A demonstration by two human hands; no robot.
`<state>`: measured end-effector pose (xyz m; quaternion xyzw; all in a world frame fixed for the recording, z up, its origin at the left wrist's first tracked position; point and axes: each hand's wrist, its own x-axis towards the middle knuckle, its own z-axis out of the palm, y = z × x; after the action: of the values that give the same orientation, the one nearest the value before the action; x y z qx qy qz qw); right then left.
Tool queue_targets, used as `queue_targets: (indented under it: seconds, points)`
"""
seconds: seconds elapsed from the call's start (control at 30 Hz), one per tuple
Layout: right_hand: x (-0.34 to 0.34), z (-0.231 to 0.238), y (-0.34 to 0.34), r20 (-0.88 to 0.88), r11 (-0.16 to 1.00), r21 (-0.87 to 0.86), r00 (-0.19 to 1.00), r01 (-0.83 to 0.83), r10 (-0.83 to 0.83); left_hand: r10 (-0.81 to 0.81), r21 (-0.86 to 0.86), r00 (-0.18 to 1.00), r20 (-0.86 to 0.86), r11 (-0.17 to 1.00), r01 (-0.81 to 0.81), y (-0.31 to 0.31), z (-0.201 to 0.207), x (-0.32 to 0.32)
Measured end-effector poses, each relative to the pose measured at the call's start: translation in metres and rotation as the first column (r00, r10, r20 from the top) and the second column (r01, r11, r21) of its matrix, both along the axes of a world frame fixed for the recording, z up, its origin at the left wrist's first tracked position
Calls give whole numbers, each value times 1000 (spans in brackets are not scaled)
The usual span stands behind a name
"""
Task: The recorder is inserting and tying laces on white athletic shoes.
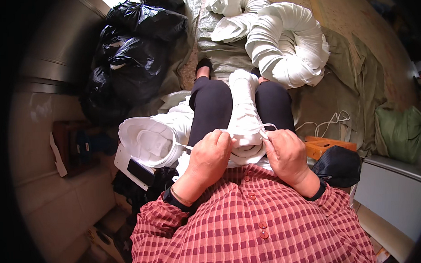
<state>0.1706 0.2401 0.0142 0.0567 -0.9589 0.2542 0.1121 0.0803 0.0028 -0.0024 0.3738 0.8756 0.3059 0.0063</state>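
Observation:
A long bundle of white cloth lies between my thighs, its near end rolled or folded close to my body. My left hand is closed at the left side of that end, fingers pinched on a thin white cord. Opposite it, my right hand pinches the same cord between thumb and fingers, and a loop of the cord stands up between the hands. Another strand runs leftward from my left hand toward a second white bundle, whose round, open end shows nested layers.
Large rings of nested white cloth lie ahead on green sheeting. Black plastic bags are piled at the far left. A phone rests at my left. On my right are an orange wooden box, a black pouch and a grey case.

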Motion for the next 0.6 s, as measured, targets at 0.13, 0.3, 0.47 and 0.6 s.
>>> queue_targets:
  seconds: [0.13,0.3,0.47,0.6]
  points:
    - [-8,10,-2,-84,999,-14,995,-46,44,-31,57,997,-69,998,35,3,1,-6]
    - [-12,21,-2,-36,926,312,972,-211,234,-358,-290,882,-306,918,272,3,25,-17]
    - [-23,8,2,37,827,495,957,-267,287,-465,-338,840,-281,867,367,2,28,-30]
    - [-41,32,-5,173,957,89,950,-277,259,-495,-282,858,-134,849,446,15,39,-38]
